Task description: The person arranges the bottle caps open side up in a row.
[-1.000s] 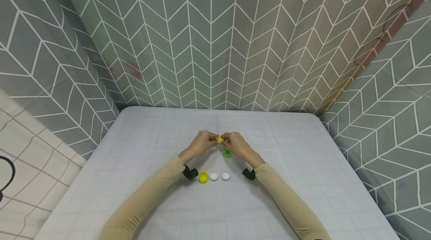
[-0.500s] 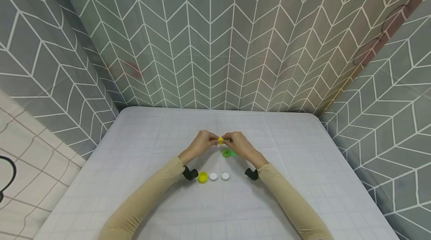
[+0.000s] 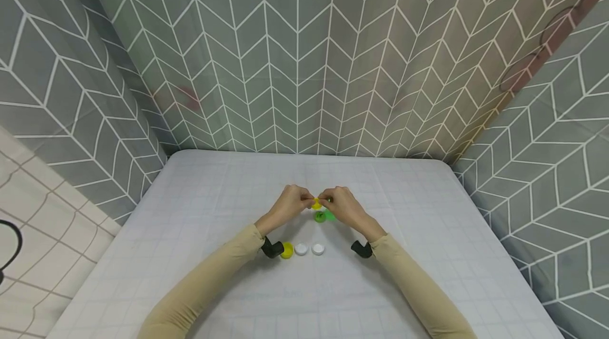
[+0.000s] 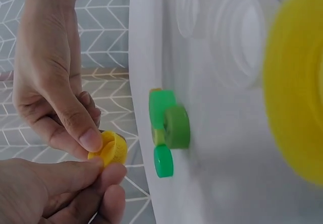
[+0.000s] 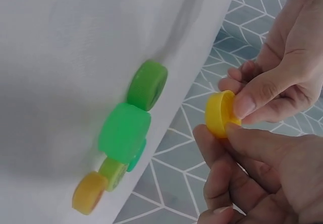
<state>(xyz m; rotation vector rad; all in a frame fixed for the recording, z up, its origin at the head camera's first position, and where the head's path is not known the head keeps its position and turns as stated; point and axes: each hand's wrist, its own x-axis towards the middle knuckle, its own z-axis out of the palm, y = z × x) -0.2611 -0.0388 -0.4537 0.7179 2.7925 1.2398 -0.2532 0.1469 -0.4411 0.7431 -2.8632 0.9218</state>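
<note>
A small yellow bottle cap (image 3: pixel 316 204) is pinched between both hands above the table. My left hand (image 3: pixel 289 202) grips one side with thumb and fingers; my right hand (image 3: pixel 343 204) pinches the other side. The left wrist view shows the open inside of the yellow cap (image 4: pixel 115 148), with thumbs at its rim. Just below the hands lie a green ridged cap (image 3: pixel 320 217) and a mint-green cap (image 3: pixel 330 215). Beside them in the right wrist view are a yellow-green cap (image 5: pixel 113 173), an orange-yellow cap (image 5: pixel 90 192) and a partly hidden teal cap (image 5: pixel 137 156).
Nearer to me, a larger yellow cap (image 3: pixel 287 250), a white cap (image 3: pixel 301 249) and another white cap (image 3: pixel 318 249) lie in a row on the white-covered table (image 3: pixel 228 296). The left wrist's black camera mount (image 3: pixel 273 248) partly overlaps the larger yellow cap. Patterned curtains (image 3: pixel 297 64) surround the table.
The held yellow cap has moved slightly right and towards me, and its tilt has changed. My right wrist has shifted right, uncovering more of the mint-green cap. The other caps stay put.
</note>
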